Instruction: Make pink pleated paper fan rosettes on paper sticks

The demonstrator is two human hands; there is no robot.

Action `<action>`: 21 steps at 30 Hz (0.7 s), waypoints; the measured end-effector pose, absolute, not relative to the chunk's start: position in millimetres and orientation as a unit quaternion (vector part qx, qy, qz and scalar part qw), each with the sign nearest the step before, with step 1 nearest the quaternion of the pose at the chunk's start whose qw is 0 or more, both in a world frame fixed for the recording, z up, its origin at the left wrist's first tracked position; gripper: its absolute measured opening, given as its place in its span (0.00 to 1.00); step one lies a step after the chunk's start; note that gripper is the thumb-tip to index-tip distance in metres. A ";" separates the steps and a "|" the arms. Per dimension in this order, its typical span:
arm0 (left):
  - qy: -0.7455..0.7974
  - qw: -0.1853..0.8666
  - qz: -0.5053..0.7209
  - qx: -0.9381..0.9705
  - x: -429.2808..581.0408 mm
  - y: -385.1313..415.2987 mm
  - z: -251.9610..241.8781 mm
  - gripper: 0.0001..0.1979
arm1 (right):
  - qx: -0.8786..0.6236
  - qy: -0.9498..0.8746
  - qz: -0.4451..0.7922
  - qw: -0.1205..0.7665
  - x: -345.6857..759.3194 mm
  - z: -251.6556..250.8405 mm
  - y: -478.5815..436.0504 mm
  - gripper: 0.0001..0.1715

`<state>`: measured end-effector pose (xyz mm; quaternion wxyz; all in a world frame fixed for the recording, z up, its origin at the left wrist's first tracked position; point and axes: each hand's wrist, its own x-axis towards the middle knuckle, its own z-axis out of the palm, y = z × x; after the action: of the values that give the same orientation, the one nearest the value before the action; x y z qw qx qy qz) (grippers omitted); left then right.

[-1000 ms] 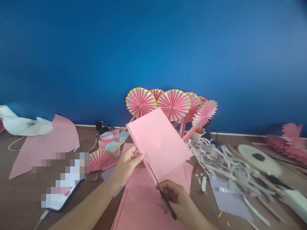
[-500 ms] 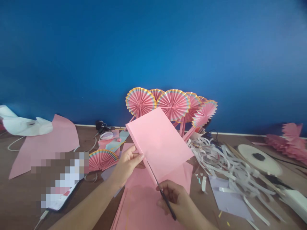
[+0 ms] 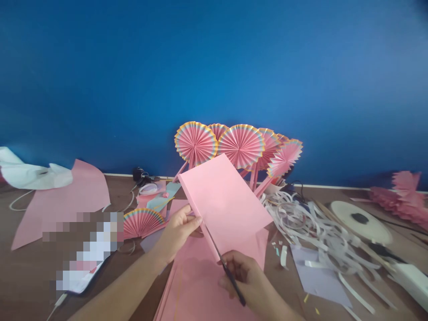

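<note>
A folded sheet of pink paper point(image 3: 230, 200) is held up at a tilt in front of me. My left hand point(image 3: 182, 225) pinches its folded left edge between thumb and fingers. In my right hand point(image 3: 245, 274) is a slim knife with a dark handle point(image 3: 234, 283). Its thin blade lies along the fold, pointing up toward my left thumb; how deep it sits in the fold I cannot tell. Below both hands lies a stack of pink paper point(image 3: 203, 290).
Pleated pink paper rosettes point(image 3: 240, 146) stand by the blue wall. To the right are tangled white paper strips point(image 3: 301, 218), a lilac sheet point(image 3: 317, 276) and a pale round object point(image 3: 344, 218). At left lie a half-round paper fan point(image 3: 143, 223), a phone point(image 3: 90, 267) and a pink sheet point(image 3: 73, 200).
The pink paper has shifted slightly down and to the right, with my left hand moving along with it. My right hand and the knife have hardly moved.
</note>
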<state>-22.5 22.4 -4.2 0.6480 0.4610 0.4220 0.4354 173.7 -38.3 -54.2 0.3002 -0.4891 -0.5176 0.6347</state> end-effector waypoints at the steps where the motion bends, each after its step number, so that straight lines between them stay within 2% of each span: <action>1: 0.417 0.652 0.434 0.461 -22.5 22.3 -4.4 0.23 | -0.488 -0.517 0.637 0.300 173.8 -54.7 -38.2 0.16; 21: 0.419 0.659 0.430 0.453 -22.3 22.7 -8.3 0.24 | -0.499 -0.515 0.631 0.298 172.1 -49.6 -36.1 0.16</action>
<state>-22.3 22.7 -8.3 0.6592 0.4526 0.4190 0.4302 172.1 -36.1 -49.6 0.2978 -0.4986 -0.5145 0.6309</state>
